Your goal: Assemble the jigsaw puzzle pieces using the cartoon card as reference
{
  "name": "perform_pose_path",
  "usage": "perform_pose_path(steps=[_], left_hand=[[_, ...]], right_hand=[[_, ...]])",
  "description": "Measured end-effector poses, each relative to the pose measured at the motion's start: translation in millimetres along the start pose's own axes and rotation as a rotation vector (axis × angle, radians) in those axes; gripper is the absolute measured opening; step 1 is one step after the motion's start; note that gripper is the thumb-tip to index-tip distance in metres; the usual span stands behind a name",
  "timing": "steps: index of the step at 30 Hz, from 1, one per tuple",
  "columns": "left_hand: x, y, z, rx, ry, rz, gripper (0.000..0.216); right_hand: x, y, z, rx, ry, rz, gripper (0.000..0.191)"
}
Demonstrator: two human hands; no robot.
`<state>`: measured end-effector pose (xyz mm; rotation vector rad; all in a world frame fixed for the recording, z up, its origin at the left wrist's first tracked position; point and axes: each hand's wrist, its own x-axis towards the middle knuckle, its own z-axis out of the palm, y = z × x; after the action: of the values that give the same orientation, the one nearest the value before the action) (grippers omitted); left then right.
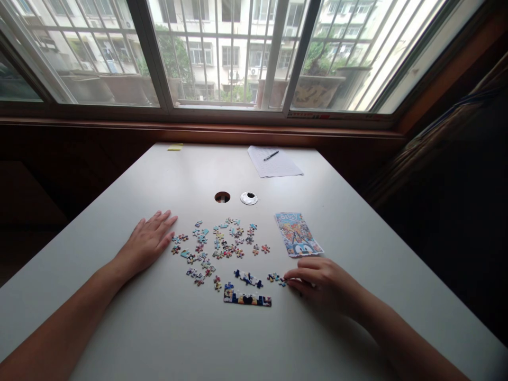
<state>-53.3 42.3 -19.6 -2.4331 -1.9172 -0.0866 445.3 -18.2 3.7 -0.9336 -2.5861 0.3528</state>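
My left hand (147,241) lies flat on the white table, fingers stretched out, just left of the scattered jigsaw pieces (228,248). My right hand (317,278) has its fingertips pinched at the right end of a small cluster of puzzle pieces (274,278); what lies between the fingers is too small to make out fully, but it looks like a puzzle piece. Left of that cluster is a joined dark blue strip of pieces (248,278). Below it sits an assembled bottom edge (248,299). A picture card marked "Bluey" (299,234) lies above my right hand.
Sheets of paper (273,165) with a pen (271,156) on them lie at the far side of the table (198,338). A round cable hole (222,197) and a silvery round cap (249,198) are mid-table. Yellow tape (175,147) marks the far left edge, below the barred window.
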Motion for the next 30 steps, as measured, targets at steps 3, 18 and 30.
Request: perform_pose_path(steps=[3, 18, 30], left_hand=[[-0.2, 0.4, -0.5, -0.005, 0.004, -0.003, 0.058], [0.1, 1.4, -1.2, 0.019, -0.016, -0.012, 0.058], [-0.4, 1.3, -1.3, -0.006, 0.009, -0.004, 0.057]], right_hand=[[-0.2, 0.5, 0.4, 0.003, 0.003, -0.001, 0.017], [-0.3, 0.5, 1.9, 0.003, 0.009, 0.001, 0.016], [0.2, 0.4, 1.7, 0.008, 0.012, 0.001, 0.016]])
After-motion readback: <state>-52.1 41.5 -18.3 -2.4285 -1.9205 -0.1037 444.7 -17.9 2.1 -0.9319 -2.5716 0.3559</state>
